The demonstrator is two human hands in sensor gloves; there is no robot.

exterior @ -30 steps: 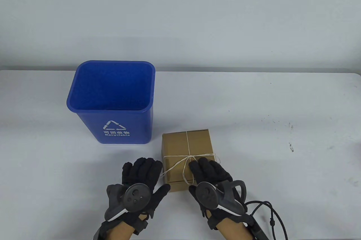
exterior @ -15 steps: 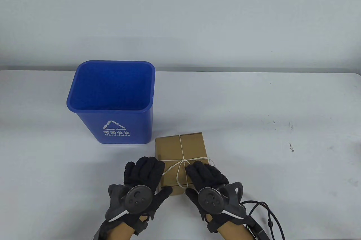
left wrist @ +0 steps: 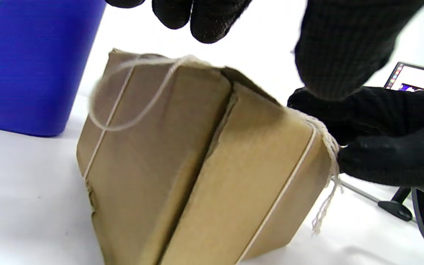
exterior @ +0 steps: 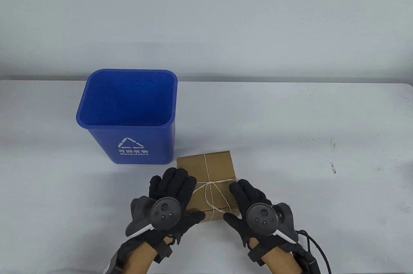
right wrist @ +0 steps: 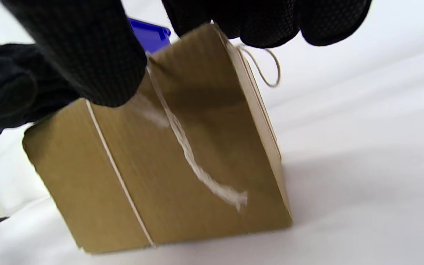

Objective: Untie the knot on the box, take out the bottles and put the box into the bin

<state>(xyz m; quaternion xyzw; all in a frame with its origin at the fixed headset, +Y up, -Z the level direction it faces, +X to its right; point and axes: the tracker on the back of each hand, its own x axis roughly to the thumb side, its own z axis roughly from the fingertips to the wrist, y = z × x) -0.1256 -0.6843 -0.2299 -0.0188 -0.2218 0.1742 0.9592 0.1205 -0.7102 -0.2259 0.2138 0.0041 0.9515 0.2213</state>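
Flanking one cardboard box point(exterior: 206, 171) near the front edge of the white table point(exterior: 306, 119), two gloved hands sit at its sides: the left hand point(exterior: 171, 200) against the box's left side with fingers laid fairly straight along it, the right hand point(exterior: 251, 203) at the right side. Whether either thumb pinches the twine point(exterior: 209, 187) cannot be told.

Just behind and left of the box stands one blue recycling bin point(exterior: 129, 116), mouth open upward, its front wall close to the box's far left corner. Right of the box the table runs bare to its far edge, bar a few dark specks.

One length of twine crosses the lid, knotted near the front, with loose ends trailing over the near face.

Only the left wrist view shows the seam between the box's flaps point(left wrist: 212, 147) and a free loop point(left wrist: 123, 110) of twine; only the right wrist view shows a frayed end point(right wrist: 230, 195) hanging down the side.
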